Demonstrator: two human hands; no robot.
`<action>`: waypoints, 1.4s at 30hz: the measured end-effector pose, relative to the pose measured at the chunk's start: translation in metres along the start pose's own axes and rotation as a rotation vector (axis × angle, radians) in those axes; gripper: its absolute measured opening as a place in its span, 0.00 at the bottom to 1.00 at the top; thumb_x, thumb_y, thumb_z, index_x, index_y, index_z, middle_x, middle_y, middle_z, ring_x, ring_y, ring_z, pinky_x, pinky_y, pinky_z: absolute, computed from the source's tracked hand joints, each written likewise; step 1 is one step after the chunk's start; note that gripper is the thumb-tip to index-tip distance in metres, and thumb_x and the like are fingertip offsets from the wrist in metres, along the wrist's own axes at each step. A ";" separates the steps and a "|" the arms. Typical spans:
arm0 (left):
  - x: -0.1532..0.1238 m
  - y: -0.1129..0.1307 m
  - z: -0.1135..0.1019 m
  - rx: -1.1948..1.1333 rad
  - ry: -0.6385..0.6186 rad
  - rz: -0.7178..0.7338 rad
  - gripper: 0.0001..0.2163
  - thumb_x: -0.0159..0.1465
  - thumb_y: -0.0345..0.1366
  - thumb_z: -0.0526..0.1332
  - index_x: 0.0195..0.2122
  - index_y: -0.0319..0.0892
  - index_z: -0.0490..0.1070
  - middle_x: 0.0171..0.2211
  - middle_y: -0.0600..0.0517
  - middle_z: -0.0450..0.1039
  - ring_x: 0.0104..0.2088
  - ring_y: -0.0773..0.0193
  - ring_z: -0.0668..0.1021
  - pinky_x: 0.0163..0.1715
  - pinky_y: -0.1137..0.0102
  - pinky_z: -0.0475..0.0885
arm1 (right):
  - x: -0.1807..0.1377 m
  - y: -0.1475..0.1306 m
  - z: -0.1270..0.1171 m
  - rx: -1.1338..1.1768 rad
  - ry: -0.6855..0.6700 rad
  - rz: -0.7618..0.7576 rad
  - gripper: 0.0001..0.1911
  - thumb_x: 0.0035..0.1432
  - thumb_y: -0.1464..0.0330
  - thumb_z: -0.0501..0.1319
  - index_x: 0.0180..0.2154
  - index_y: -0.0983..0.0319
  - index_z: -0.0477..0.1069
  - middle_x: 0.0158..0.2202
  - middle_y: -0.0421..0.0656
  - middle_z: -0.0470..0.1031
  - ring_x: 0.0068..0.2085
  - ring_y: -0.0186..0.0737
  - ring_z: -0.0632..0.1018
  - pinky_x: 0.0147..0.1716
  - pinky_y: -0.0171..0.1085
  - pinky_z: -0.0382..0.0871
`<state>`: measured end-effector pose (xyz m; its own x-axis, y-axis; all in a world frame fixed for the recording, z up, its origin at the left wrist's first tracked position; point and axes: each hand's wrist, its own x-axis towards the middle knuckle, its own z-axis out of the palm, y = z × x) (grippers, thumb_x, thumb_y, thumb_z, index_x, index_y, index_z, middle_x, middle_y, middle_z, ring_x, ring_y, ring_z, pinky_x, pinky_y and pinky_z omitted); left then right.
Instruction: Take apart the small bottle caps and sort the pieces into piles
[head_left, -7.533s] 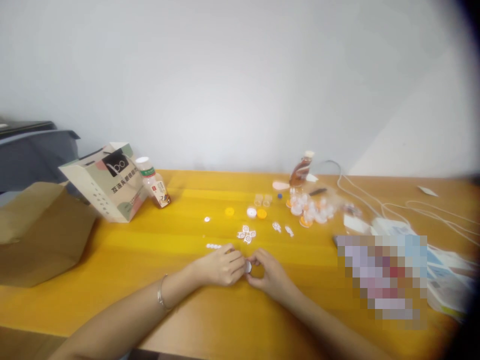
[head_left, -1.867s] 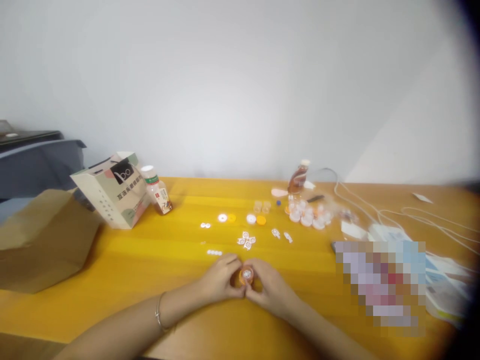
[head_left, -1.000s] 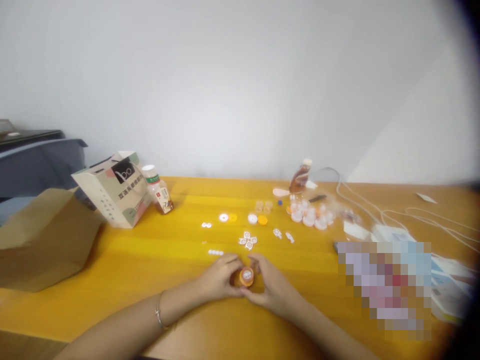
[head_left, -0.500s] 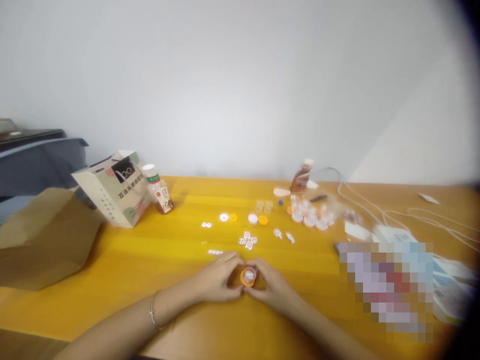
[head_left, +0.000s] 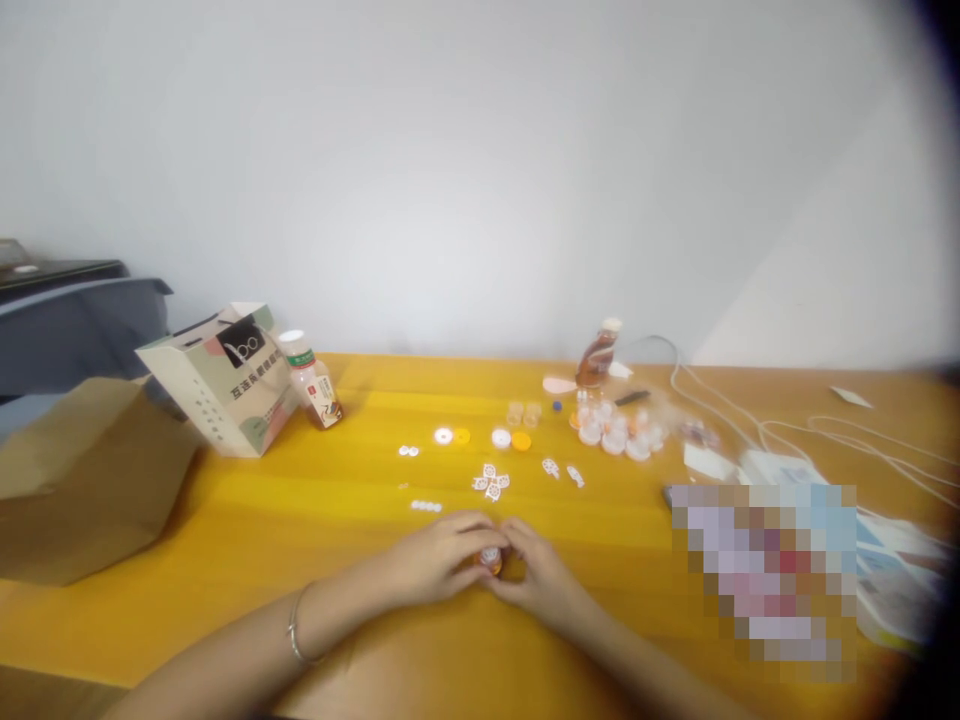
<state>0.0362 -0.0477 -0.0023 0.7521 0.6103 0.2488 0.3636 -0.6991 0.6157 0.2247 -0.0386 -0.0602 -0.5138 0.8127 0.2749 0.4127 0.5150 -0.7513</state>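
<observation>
A small round container with an orange rim and a clear top (head_left: 490,561) is pinched between both hands near the front of the table. From its left side, my left hand (head_left: 439,560), with a bracelet at the wrist, closes thumb and fingers on it. My right hand (head_left: 541,573) holds the opposite side, fingers curled over the far edge. Part of the container hides behind the fingers. Just beyond the hands lie flat white cut-out pieces (head_left: 491,484) and a row of small white discs (head_left: 426,507). Two more cut-outs (head_left: 551,468) lie farther right.
Farther back are white discs (head_left: 443,437), an orange disc (head_left: 521,442), clear cups (head_left: 515,414) and clustered round containers (head_left: 615,434). A brown drink bottle (head_left: 597,357), cables (head_left: 720,408) and papers stand right. Left are a paper bag (head_left: 232,390), a white-capped bottle (head_left: 309,380) and brown paper (head_left: 97,480).
My fingers have closed further over the container, covering more of it. It sits slightly farther left in view, and the whole scene has shifted a little left too.
</observation>
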 end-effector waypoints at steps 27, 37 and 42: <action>0.171 -0.169 -0.025 0.112 0.356 -0.381 0.18 0.53 0.26 0.62 0.46 0.34 0.66 0.37 0.47 0.72 0.36 0.62 0.75 0.40 0.69 0.69 | -0.002 -0.002 -0.001 0.027 -0.001 0.043 0.09 0.46 0.74 0.62 0.33 0.60 0.68 0.32 0.40 0.68 0.34 0.36 0.70 0.35 0.34 0.66; 0.112 -0.102 -0.024 0.110 0.539 -0.296 0.12 0.61 0.36 0.58 0.45 0.40 0.66 0.48 0.46 0.65 0.49 0.61 0.69 0.47 0.69 0.65 | 0.000 -0.003 -0.002 0.037 -0.017 0.046 0.09 0.46 0.74 0.62 0.34 0.60 0.69 0.32 0.40 0.68 0.34 0.36 0.71 0.35 0.34 0.67; 0.031 -0.037 -0.019 -0.025 0.101 -0.046 0.08 0.62 0.37 0.56 0.39 0.41 0.70 0.36 0.50 0.72 0.38 0.65 0.74 0.40 0.71 0.68 | 0.001 -0.002 -0.001 0.012 0.000 0.022 0.07 0.48 0.72 0.62 0.33 0.60 0.69 0.31 0.40 0.68 0.32 0.36 0.71 0.33 0.34 0.67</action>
<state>0.0357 0.0041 -0.0035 0.6753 0.6767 0.2933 0.3814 -0.6608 0.6465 0.2241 -0.0387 -0.0576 -0.5046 0.8239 0.2581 0.4146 0.4935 -0.7645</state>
